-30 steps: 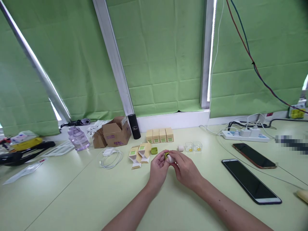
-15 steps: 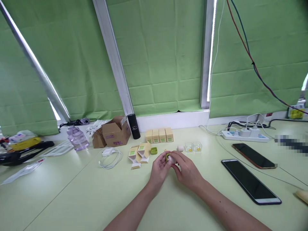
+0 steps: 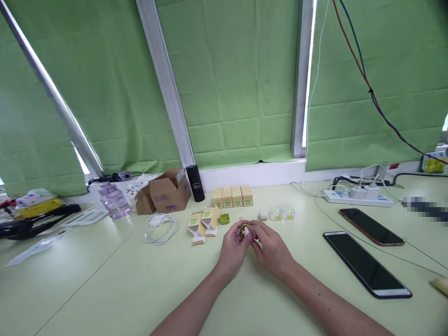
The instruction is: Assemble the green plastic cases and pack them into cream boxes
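Note:
In front of me, my left hand (image 3: 232,245) is closed around a small olive-green case (image 3: 243,228). A pale white piece (image 3: 246,231) shows at the case's right side, and I cannot tell how far it sits inside. My right hand (image 3: 271,242) has its fingers bent against the right side of these pieces; its fingertips are partly hidden. Just behind my hands lies a green square lid-like piece (image 3: 224,219). A small pale pink-white block (image 3: 263,215) sits beside two clear little boxes (image 3: 282,213) with yellow bits inside.
Several small tan boxes (image 3: 232,197) stand in a row at the back, with two opened ones (image 3: 204,224) nearer. Left are a white charger cable (image 3: 161,228), a cardboard carton (image 3: 170,193), a black cylinder (image 3: 195,183) and a purple bottle (image 3: 114,200). Right are two phones (image 3: 367,264) and a power strip (image 3: 359,197).
Less of the white piece shows between my fingers than before. Both hands stay in nearly the same place, and the view has shifted slightly.

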### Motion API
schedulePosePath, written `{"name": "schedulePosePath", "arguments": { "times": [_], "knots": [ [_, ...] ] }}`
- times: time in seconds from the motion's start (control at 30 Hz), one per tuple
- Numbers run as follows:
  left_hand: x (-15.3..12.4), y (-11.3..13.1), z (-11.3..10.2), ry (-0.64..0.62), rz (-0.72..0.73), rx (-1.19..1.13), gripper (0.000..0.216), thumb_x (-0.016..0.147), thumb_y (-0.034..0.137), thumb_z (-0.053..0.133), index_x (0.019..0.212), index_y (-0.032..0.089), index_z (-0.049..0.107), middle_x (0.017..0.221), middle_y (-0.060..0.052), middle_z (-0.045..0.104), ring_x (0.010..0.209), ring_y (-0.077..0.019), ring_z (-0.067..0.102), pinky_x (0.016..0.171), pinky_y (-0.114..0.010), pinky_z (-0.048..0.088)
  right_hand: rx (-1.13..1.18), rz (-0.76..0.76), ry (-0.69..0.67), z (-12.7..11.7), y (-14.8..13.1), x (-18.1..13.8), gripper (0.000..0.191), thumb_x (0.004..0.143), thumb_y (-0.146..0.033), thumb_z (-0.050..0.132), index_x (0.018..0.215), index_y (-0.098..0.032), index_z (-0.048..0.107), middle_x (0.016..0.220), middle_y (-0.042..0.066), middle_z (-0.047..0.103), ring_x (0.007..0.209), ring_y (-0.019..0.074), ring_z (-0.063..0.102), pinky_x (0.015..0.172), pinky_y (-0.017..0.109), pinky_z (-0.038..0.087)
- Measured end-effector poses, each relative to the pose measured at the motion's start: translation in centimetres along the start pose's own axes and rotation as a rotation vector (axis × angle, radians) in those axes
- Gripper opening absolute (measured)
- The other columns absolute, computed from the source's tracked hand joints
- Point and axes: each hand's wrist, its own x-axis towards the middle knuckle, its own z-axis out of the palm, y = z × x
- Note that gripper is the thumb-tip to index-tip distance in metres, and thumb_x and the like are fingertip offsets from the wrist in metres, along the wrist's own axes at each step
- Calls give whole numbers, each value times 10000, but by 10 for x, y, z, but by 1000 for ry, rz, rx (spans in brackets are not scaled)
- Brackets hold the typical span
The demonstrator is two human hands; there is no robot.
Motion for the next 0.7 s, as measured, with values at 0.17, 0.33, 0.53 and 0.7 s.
{"name": "schedulePosePath", "arguments": {
  "times": [0.17,0.33,0.53,0.7],
  "knots": [
    [0,1,1,11,2,16,466,840,412,801,1208,175,643,1234,-145,728,1301,-312,622,1028,-405,550,-12,-11,20,1,-1,2,407,897,-11,497,1241,-209,586,1196,138,701,1064,261,712,835,413,652],
    [0,0,1,15,8,8,452,847,402,798,1207,175,646,1244,-145,722,1279,-304,637,1020,-395,554,-28,-22,36,3,1,2,409,894,-21,499,1241,-215,594,1192,137,705,1050,261,719,818,409,655],
    [1,-1,1,17,12,15,466,837,419,803,1201,175,646,1242,-146,720,1234,-298,663,1014,-399,559,-45,-17,33,3,-1,2,387,892,-15,506,1215,-209,592,1180,132,710,1038,264,721,809,408,655],
    [1,-2,-1,11,7,19,470,849,425,794,1213,173,635,1258,-150,713,1204,-286,681,994,-382,569,-49,-13,30,4,0,3,384,886,-13,504,1205,-209,592,1172,131,713,1021,259,724,791,399,653]
  ]
}}
